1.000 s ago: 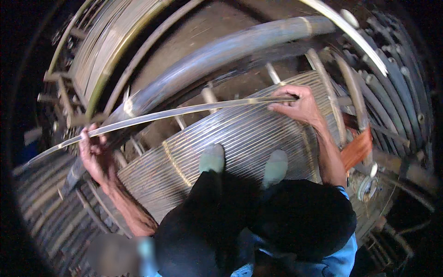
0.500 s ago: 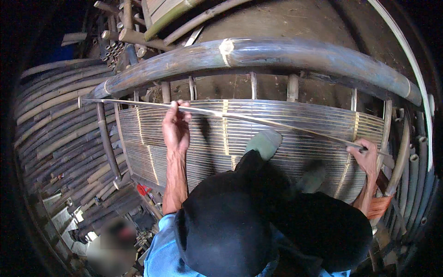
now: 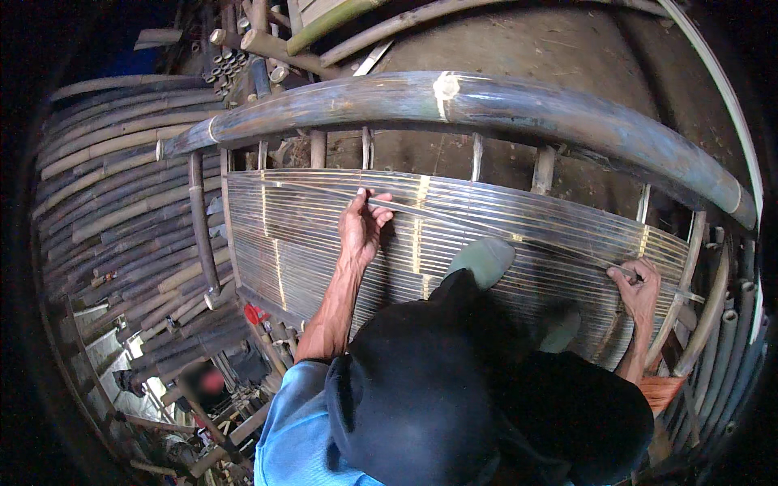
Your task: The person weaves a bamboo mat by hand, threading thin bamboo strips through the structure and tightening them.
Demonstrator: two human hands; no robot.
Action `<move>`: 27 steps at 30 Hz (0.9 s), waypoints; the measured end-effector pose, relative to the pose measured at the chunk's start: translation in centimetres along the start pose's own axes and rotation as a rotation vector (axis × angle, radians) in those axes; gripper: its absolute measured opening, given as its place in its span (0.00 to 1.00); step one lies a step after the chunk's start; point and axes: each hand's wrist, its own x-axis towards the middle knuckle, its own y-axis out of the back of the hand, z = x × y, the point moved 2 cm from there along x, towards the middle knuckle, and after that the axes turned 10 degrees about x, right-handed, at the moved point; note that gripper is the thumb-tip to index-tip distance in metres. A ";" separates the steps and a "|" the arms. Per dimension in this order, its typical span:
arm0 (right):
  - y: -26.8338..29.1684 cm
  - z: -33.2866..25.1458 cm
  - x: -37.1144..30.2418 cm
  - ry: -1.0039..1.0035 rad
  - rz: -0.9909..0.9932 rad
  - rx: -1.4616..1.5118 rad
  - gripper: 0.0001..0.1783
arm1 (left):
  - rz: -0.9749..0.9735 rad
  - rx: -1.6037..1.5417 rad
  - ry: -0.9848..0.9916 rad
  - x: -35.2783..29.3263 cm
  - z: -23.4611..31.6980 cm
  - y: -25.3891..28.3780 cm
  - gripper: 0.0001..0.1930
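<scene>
- Our strip (image 3: 516,238) is long, thin and slightly bowed, dull brown-grey with a paler joint between our two hands, nearer the right fingers (image 3: 644,270).
- It slants across from the left fingers (image 3: 355,209), which are farther from us, down to the right fingers.
- Our right fingers are closed in a pinch on it; our left fingers curl loosely about it, and we cannot tell whether they press.
- Under the fingers of both hands spreads the slatted panel (image 3: 300,243), its fine lines much like the strip.
- Past the left fingers, on their outer side, we lose the strip's end among those slats.
- Just outside the right fingers a pale tip shows; we cannot tell whether it belongs to the strip.
- Our right fingertips are hard to make out.
- Nearer us than the fingers, dark clothing (image 3: 421,389) hides part of the panel, and a foot (image 3: 559,328) sits in shadow.
</scene>
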 end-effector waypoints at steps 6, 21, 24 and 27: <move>-3.0 -0.4 0.3 0.121 0.063 0.005 0.15 | 0.037 0.042 -0.029 4.5 -0.6 3.3 0.13; -10.7 -4.8 2.4 0.329 0.035 -0.101 0.22 | 0.264 0.052 -0.042 12.8 1.1 12.5 0.13; -11.1 -5.5 2.9 0.402 0.080 -0.081 0.18 | 0.257 0.001 -0.016 13.0 1.5 12.5 0.14; -11.4 -6.1 3.5 0.407 0.077 -0.058 0.18 | 0.360 0.018 0.012 13.0 2.2 12.4 0.14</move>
